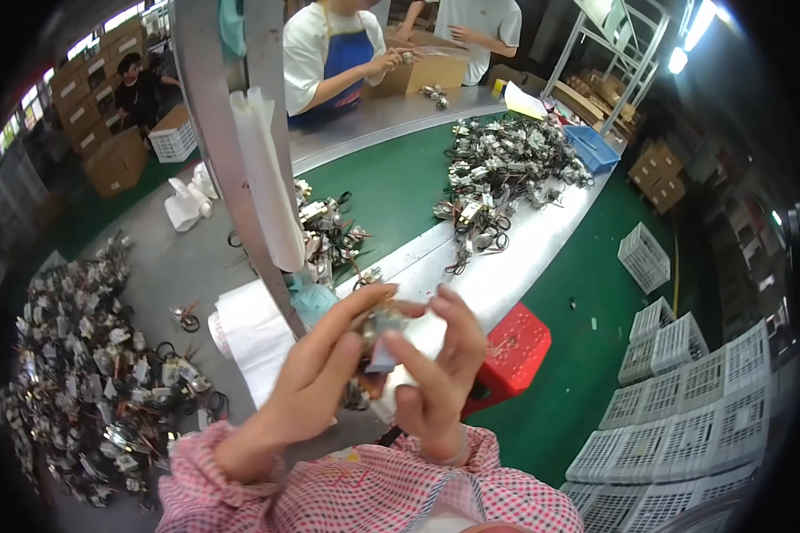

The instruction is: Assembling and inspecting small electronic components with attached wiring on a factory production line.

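Observation:
Above the work table's near edge, my left hand (307, 382) is closed, thumb and fingers pinching a small wired metal part (384, 322). The part is blurred and partly covered by fingers, so its exact kind does not show. My right hand (440, 377) meets it from the other side, with curled fingers against a pale tag-like piece (380, 357) on it. Similar metal parts with black wires lie in a large heap (89, 382) to the left. A smaller pile (324, 233) of them sits beyond my hands.
A metal post (240, 169) with a plastic roll (271, 186) rises ahead. White cloth (253, 333) lies by its foot. Another parts heap (511, 169) covers the green-and-metal bench, beside a blue bin (591, 148). A red stool (516, 351) and white crates (667, 426) stand right. Co-workers stand across.

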Tool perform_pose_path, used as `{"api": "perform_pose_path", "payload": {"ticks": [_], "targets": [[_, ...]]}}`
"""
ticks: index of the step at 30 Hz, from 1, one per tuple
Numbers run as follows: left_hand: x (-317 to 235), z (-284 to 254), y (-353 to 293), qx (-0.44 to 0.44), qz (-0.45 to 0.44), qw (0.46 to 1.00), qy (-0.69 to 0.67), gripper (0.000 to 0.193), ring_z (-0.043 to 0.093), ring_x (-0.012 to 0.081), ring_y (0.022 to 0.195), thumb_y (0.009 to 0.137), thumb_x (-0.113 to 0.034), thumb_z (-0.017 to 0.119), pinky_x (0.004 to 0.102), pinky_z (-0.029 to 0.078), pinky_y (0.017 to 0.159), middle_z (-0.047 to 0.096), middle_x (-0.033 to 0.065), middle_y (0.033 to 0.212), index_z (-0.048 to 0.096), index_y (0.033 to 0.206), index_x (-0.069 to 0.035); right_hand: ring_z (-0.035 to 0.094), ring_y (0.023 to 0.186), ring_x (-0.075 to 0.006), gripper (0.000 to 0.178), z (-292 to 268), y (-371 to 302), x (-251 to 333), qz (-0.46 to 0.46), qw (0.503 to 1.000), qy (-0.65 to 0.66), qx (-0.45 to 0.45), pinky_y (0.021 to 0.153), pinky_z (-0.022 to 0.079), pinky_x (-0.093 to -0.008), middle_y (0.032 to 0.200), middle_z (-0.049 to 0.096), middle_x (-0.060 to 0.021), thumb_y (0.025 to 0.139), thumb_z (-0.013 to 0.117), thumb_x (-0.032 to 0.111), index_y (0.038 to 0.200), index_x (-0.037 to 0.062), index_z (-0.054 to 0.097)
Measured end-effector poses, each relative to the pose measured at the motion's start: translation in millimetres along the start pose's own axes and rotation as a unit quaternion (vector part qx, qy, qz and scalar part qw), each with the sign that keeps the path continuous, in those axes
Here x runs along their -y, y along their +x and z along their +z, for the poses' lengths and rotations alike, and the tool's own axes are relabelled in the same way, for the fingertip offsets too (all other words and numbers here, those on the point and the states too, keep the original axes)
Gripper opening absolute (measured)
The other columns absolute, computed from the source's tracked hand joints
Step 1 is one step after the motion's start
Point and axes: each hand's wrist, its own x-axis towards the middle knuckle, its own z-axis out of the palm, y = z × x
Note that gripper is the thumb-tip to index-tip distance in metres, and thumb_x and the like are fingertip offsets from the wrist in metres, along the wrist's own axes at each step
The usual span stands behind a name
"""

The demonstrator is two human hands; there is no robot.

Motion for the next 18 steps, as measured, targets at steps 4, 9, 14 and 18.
{"api": "perform_pose_path", "payload": {"ticks": [4,9,14,18], "targets": [[-23.2,-39.3,-33.7,0.007,-0.081,0.994,0.074,0.041,0.053,0.0092,0.083,0.092,-0.013,0.034,0.0222,0.046,0.065,0.052,0.0107,0.115,0.033,0.131,0.000,0.033,0.120,-0.0381,0.028,11.4,-14.9,2.6,-0.054,0.990,0.048,0.123,0.101,0.027,-0.0505,0.123,0.038,-0.0150,0.083,0.055,0.037,0.102,0.0203,0.066],[-37.9,-59.1,-64.9,0.009,-0.215,0.966,0.145,0.042,0.058,0.0144,0.069,0.090,-0.014,0.037,0.0265,0.048,0.061,0.058,0.0120,0.092,0.038,0.128,0.003,0.034,0.121,-0.0306,0.031,46.9,-21.3,18.4,-0.094,0.978,0.148,0.116,0.105,0.022,-0.0511,0.125,0.041,-0.0067,0.072,0.065,0.024,0.103,0.0288,0.066],[-38.7,-84.6,-60.8,0.126,-0.204,0.950,0.199,0.049,0.058,0.0166,0.062,0.091,-0.026,0.040,0.0271,0.046,0.058,0.058,0.0142,0.082,0.034,0.128,0.006,0.038,0.120,-0.0304,0.035,62.0,-31.3,10.0,-0.112,0.969,0.173,0.135,0.104,0.023,-0.0522,0.127,0.042,-0.0075,0.075,0.063,0.021,0.109,0.0293,0.062],[-49.1,-94.1,-36.5,0.233,-0.314,0.907,0.154,0.049,0.063,0.0191,0.074,0.092,-0.020,0.041,0.0294,0.051,0.064,0.059,0.0155,0.090,0.029,0.131,0.006,0.040,0.120,-0.0303,0.034,66.7,-30.5,2.1,-0.121,0.961,0.219,0.120,0.103,0.028,-0.0508,0.128,0.042,-0.0090,0.079,0.060,0.023,0.113,0.0252,0.059]]}}
